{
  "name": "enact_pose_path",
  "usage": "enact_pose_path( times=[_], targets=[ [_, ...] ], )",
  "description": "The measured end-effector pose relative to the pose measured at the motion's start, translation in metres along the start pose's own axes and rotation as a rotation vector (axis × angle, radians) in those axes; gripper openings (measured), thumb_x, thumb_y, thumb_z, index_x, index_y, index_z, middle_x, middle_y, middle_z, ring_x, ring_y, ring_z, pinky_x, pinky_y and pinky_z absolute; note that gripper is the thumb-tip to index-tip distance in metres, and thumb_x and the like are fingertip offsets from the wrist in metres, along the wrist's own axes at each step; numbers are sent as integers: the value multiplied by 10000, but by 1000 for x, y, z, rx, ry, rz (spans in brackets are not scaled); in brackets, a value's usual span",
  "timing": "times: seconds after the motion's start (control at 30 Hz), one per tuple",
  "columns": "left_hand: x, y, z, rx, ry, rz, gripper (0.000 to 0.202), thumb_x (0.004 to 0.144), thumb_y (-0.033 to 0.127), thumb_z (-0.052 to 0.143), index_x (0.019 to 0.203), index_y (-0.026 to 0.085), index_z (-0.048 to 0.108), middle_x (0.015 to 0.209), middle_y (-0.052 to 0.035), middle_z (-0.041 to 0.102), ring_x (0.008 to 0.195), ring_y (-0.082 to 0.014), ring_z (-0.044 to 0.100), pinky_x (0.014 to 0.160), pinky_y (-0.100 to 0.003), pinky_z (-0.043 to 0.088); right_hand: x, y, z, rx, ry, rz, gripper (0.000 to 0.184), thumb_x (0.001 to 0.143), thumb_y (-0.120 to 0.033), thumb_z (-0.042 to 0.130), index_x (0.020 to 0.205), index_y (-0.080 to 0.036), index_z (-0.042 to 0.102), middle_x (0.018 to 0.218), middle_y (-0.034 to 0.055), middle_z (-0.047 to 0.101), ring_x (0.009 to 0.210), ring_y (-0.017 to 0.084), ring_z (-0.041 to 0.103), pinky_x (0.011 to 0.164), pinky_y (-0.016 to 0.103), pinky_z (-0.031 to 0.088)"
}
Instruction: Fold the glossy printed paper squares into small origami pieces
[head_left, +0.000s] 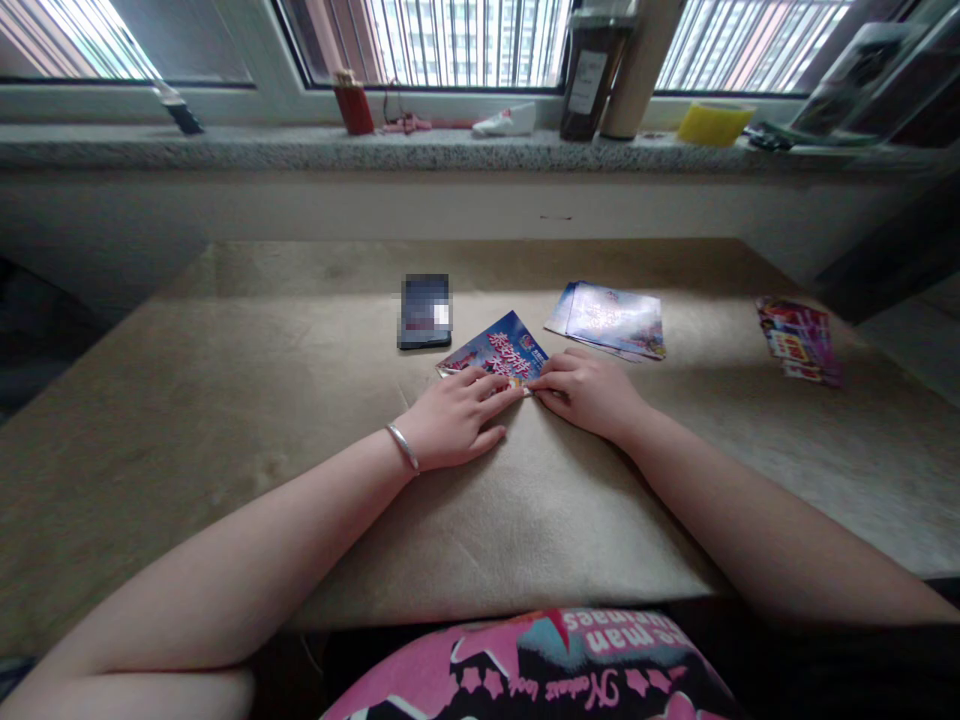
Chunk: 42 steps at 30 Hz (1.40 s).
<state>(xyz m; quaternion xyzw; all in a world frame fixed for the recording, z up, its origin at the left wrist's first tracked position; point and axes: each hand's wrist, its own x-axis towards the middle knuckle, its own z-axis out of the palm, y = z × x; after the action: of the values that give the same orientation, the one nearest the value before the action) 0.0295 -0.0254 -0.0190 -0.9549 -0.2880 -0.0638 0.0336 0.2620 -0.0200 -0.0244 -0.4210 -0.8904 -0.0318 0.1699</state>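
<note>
A blue leaflet with red lettering (499, 352) lies on the tan table (225, 400) in front of me. My left hand (454, 420), with a silver bangle on the wrist, rests flat with fingers stretched onto the leaflet's near edge. My right hand (589, 390) has its fingers curled and pressed on the leaflet's near right corner. The two hands' fingertips almost meet there.
A dark phone (424, 311) lies just beyond the leaflet to the left. A stack of pale blue leaflets (611, 320) sits to the right, and a red and pink one (799, 340) farther right. The windowsill (225, 148) holds a red cup, jars and a yellow tape roll.
</note>
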Motion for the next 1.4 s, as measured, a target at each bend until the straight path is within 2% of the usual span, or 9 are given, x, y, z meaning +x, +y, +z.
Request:
enact_pose_path(
  times=[0.23,0.5,0.67,0.93,1.17,1.4],
  targets=[
    [1,2,-1,6,-4,-17,508,907,411,432,1365,192,419,1323,-67,494,1169,-261,430,1040,-386,333,0,1,0,-2,4,-2,223,885,-303,521,901,-244,736,895,29,684,849,187,569,672,292,407],
    [0,3,-1,14,-14,-24,515,916,422,416,1377,193,408,1315,-67,498,1160,-261,424,1032,-387,336,-1,3,-1,-34,66,-201,238,907,-267,485,898,-239,722,930,26,694,839,187,546,732,303,417],
    [0,3,-1,25,-10,-27,512,921,424,409,1385,209,395,1306,-65,505,1148,-258,434,1022,-386,347,1,4,-1,-38,26,-248,256,925,-257,459,979,-254,709,940,36,687,847,176,562,709,287,412],
    [0,3,-1,32,-10,-15,506,922,428,403,1374,200,415,1301,-73,508,1146,-262,441,1016,-386,354,4,3,-7,-119,-41,-274,227,921,-264,474,923,-233,699,973,41,682,868,176,577,650,276,384],
    [1,2,-1,40,-15,-8,494,913,417,420,1354,196,436,1303,-73,505,1139,-259,447,1020,-384,354,0,15,-12,-76,-32,-243,206,892,-239,496,882,-246,702,1021,19,688,805,152,598,631,266,383],
    [0,2,0,30,-4,-12,495,908,415,430,1353,199,435,1298,-73,509,1139,-258,448,1019,-387,348,-1,19,-15,-25,-75,-239,205,873,-202,504,867,-241,706,982,30,692,840,158,600,668,266,398]
  ],
)
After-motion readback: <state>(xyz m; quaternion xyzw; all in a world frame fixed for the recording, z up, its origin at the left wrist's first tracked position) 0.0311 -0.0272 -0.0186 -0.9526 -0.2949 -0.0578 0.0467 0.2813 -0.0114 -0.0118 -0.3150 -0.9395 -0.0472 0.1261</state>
